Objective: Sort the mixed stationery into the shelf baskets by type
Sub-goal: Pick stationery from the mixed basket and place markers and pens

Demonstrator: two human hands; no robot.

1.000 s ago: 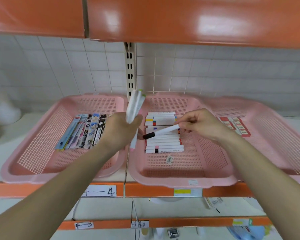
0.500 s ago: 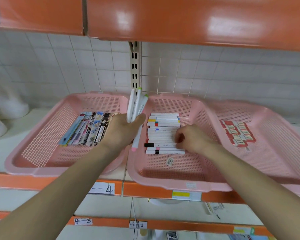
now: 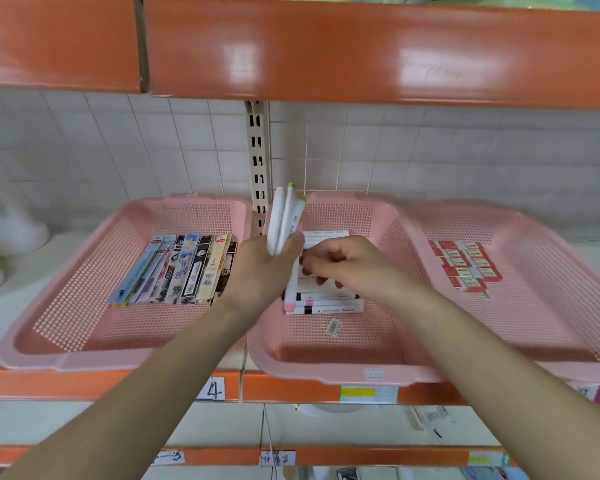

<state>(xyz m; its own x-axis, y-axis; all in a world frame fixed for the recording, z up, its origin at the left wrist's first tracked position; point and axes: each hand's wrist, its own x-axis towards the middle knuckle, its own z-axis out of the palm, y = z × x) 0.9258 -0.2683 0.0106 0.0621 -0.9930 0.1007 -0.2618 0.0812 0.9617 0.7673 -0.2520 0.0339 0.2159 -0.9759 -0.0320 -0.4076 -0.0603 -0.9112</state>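
Currently, the left grip (image 3: 262, 271) is closed round a bundle of white plastic markers (image 3: 283, 220), upright over the left edge of the middle pink mesh basket (image 3: 326, 374). The right grip (image 3: 347, 266), fingers curled, meets the bundle's lower shafts; whether it pinches one cannot be told. Recommended: draw one marker singly and lay it parallel against the basket's row of white markers (image 3: 326, 301).
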